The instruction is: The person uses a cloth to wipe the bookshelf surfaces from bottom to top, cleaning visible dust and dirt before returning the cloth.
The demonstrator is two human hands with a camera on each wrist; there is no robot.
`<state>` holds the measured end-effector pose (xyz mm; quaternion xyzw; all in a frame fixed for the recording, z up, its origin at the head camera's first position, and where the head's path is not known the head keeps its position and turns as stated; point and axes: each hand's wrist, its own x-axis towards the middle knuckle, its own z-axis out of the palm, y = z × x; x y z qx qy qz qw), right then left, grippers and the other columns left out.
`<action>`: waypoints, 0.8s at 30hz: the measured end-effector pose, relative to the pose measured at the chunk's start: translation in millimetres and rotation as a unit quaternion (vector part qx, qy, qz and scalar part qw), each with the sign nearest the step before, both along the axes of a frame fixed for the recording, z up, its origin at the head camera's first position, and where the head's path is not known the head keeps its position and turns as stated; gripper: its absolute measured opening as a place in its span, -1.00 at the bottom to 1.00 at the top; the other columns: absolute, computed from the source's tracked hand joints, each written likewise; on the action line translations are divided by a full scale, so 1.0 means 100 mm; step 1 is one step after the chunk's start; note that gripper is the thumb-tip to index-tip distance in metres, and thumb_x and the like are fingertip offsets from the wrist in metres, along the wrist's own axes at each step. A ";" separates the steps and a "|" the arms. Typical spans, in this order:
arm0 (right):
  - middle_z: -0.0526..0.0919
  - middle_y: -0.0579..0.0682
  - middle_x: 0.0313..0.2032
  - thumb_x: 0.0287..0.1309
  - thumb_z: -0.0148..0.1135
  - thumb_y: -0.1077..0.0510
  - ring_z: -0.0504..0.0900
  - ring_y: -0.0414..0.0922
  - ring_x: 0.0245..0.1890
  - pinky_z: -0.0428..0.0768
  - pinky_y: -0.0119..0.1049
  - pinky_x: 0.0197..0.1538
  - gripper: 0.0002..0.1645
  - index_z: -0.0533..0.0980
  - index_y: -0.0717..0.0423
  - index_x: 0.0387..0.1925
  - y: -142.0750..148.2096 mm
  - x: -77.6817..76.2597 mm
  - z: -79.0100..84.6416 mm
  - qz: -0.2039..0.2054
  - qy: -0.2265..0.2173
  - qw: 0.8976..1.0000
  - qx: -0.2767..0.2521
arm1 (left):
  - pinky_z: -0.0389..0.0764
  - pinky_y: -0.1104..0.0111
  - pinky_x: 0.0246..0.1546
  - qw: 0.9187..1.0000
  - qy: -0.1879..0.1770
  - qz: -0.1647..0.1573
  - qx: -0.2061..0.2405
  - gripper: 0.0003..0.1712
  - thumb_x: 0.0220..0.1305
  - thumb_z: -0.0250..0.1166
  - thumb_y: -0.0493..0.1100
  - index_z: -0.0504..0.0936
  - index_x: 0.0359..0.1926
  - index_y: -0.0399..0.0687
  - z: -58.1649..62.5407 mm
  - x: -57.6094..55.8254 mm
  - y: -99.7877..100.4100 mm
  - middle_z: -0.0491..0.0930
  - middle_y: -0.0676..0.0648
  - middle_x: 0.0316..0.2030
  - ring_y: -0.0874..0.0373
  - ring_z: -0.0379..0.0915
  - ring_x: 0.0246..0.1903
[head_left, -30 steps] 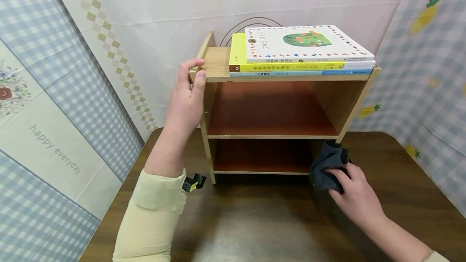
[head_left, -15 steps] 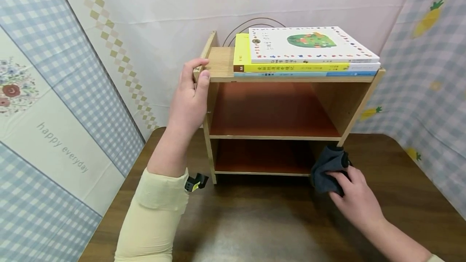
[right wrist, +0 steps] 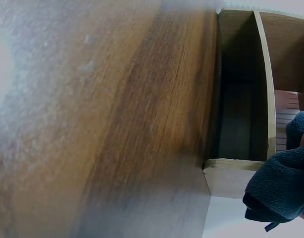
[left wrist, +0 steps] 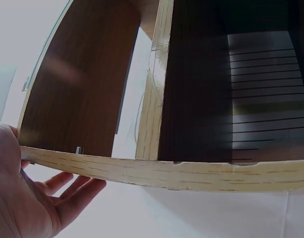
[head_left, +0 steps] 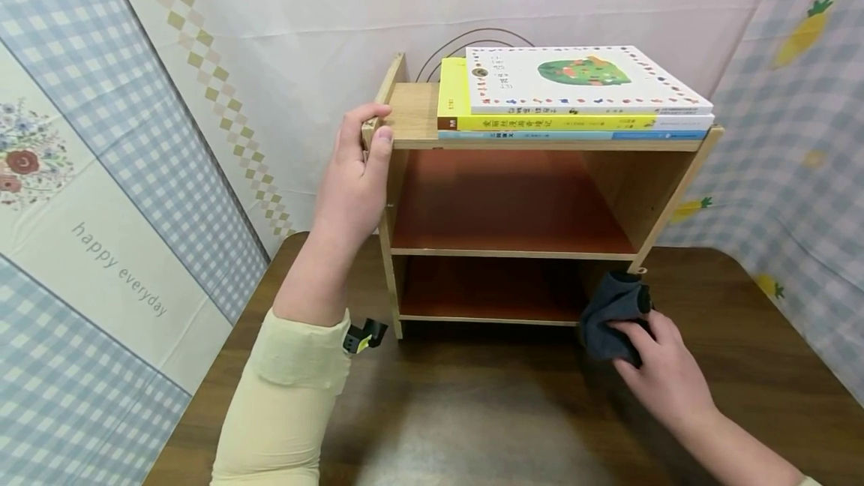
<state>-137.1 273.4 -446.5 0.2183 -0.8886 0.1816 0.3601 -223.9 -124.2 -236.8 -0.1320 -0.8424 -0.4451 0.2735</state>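
Observation:
A small wooden shelf (head_left: 513,253) with reddish-brown boards stands on the table. My left hand (head_left: 354,178) grips its upper left corner, thumb on the front edge and fingers over the side panel. The left wrist view has that hand (left wrist: 38,193) wrapped round the light panel edge (left wrist: 191,173). At the lower right side panel, my right hand (head_left: 668,366) holds a bunched dark blue-grey cloth (head_left: 610,313) against the front edge. In the right wrist view the cloth (right wrist: 280,186) covers part of that edge, and only a bit of the hand shows.
A stack of books (head_left: 567,92) lies on top of the shelf: white uppermost, yellow and blue below. The brown wooden table (head_left: 472,403) extends in front. Patterned fabric (head_left: 324,13) hangs behind and at both sides. A small black device (head_left: 364,336) sits at the left cuff.
The cloth in my right hand has slid slightly down the right panel's front edge. My left hand keeps its grip on the corner. The head view has shifted a little.

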 end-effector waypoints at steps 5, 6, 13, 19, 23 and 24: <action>0.50 0.26 -0.12 0.37 -0.19 -0.41 0.47 0.27 -0.06 0.39 -0.21 0.02 -0.23 0.62 0.16 -0.22 0.01 0.01 0.00 0.003 0.019 1.000 -0.022 | 0.37 0.04 -0.03 1.000 -0.003 0.000 0.001 -0.50 0.50 -0.18 0.31 0.26 0.32 0.35 0.00 0.00 0.00 0.23 0.03 0.35 -0.03 0.34 -0.02; 0.50 0.27 -0.11 0.37 -0.17 -0.40 0.47 0.27 -0.06 0.36 -0.33 0.07 -0.24 0.62 0.16 -0.22 0.01 0.02 0.00 0.005 0.022 0.999 -0.028 | 0.37 0.04 -0.05 1.000 -0.003 0.000 0.000 -0.50 0.50 -0.18 0.32 0.26 0.32 0.35 0.00 0.00 0.00 0.23 0.03 0.35 -0.03 0.34 -0.04; 0.49 0.34 -0.08 0.37 -0.11 -0.34 0.42 0.28 -0.06 0.07 -0.65 0.24 -0.27 0.62 0.22 -0.24 0.03 0.03 -0.01 0.020 0.046 0.996 -0.069 | 0.39 0.03 -0.03 1.000 -0.009 0.003 -0.005 -0.49 0.50 -0.19 0.33 0.25 0.33 0.37 0.00 0.00 0.00 0.23 0.05 0.36 -0.02 0.35 0.00; 0.49 0.37 -0.12 0.38 -0.04 -0.30 0.41 0.27 -0.08 0.12 -0.63 0.24 -0.29 0.63 0.27 -0.28 0.06 0.02 -0.04 0.019 0.088 0.991 -0.095 | 0.38 0.00 0.04 1.000 -0.006 0.001 -0.003 -0.50 0.50 -0.19 0.32 0.25 0.33 0.36 0.00 0.00 0.00 0.21 0.05 0.38 0.00 0.35 0.08; 0.48 0.38 -0.11 0.36 -0.04 -0.34 0.40 0.29 -0.07 0.11 -0.64 0.24 -0.25 0.62 0.29 -0.29 0.09 0.05 -0.03 0.008 0.080 0.992 -0.102 | 0.38 0.01 0.01 1.000 -0.005 -0.002 -0.001 -0.50 0.50 -0.18 0.32 0.25 0.33 0.36 0.00 0.00 0.00 0.21 0.06 0.37 -0.01 0.33 0.03; 0.48 0.38 -0.11 0.35 -0.05 -0.35 0.39 0.30 -0.07 0.10 -0.63 0.24 -0.24 0.62 0.30 -0.28 0.10 0.05 -0.02 0.006 0.074 0.992 -0.101 | 0.38 0.01 0.01 1.000 -0.006 -0.002 -0.001 -0.50 0.50 -0.18 0.32 0.25 0.33 0.36 0.00 0.00 0.00 0.20 0.06 0.38 -0.01 0.34 0.04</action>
